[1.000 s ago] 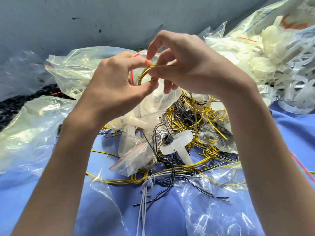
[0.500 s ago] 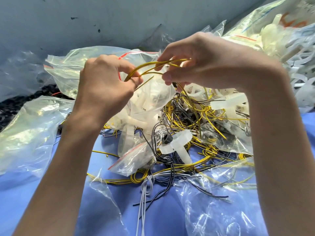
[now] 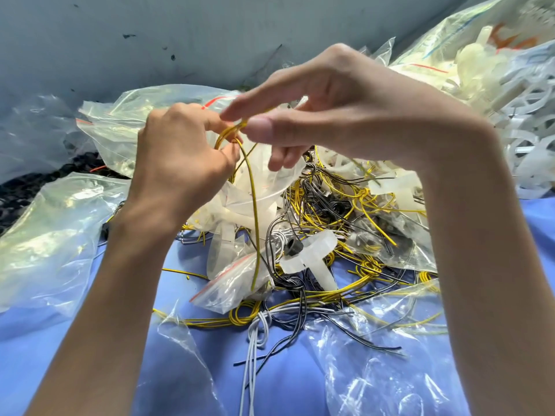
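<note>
Both of my hands are raised above a heap of wires and bags. A thin yellow wire (image 3: 254,217) is looped between them. My left hand (image 3: 180,157) pinches the loop between thumb and curled fingers. My right hand (image 3: 336,112) pinches the same wire at its top between thumb and forefinger, its other fingers loosely bent. One free end of the wire hangs straight down to about the small zip bag below.
Under the hands lies a tangle of yellow, black and white wires (image 3: 324,283) on a blue cloth (image 3: 192,364). A white T-shaped plastic part (image 3: 312,259) sits in it. Clear plastic bags (image 3: 51,235) lie left and front; white plastic parts (image 3: 510,94) pile up at right. A grey wall (image 3: 150,34) stands behind.
My hands drew apart with the wire stretched between them, then came together again. A long end of the yellow wire now hangs down freely.
</note>
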A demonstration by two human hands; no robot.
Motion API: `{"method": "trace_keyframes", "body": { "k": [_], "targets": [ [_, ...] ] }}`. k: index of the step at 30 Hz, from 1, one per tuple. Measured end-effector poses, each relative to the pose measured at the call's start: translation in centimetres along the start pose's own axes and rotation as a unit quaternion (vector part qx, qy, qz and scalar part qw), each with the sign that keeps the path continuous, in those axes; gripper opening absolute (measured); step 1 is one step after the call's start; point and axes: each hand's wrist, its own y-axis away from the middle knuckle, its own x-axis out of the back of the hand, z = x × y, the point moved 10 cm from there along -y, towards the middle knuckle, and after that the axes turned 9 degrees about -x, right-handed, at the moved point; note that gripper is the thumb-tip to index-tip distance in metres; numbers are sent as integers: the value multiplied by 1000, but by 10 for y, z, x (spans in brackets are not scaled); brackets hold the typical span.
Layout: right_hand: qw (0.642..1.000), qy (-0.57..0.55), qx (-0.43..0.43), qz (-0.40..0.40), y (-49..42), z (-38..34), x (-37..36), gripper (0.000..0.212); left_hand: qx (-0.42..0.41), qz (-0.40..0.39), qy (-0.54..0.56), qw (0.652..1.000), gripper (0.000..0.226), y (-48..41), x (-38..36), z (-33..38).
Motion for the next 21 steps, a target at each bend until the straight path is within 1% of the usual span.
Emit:
{"method": "trace_keyframes", "body": {
  "k": [1, 2, 5, 8, 10, 13, 15, 16, 17, 19, 21],
  "targets": [
    [1000, 11, -5, -1, -1, 1, 0, 22, -2, -4, -10, 1000, 18, 0, 0, 0],
    [999, 36, -13, 5, -3, 3, -1, 22, 1, -5, -10, 1000, 22, 0, 0, 1],
    [989, 139, -22, 44, -9, 8, 1, 12, 7, 1, 2, 1000, 16, 0, 2, 2],
    [978, 190, -15, 80, -15, 7, 3, 11, 8, -7, 23, 1000, 17, 0, 0, 1],
    [975, 194, -10, 112, -16, 5, 9, 11, 0, -19, 43, 999, 23, -1, -2, 3],
    [967, 173, 20, 188, -15, 0, 22, 13, -6, -29, 62, 998, 39, -2, -4, 6],
    [963, 168, 24, 210, -17, -1, 23, 15, -12, -29, 63, 998, 45, -3, -2, 8],
    [961, 184, 21, 205, -20, 0, 20, 16, -17, -27, 66, 997, 45, -3, -2, 9],
    [960, 215, 10, 180, -24, 5, 13, 18, -22, -27, 69, 997, 44, -3, -1, 10],
    [950, 301, -39, 70, -31, 24, -11, 24, -24, -28, 80, 996, 41, -3, -1, 12],
    [928, 352, -109, -46, -28, 50, -32, 35, -20, -30, 96, 995, 42, -2, -1, 14]
  ]
}}
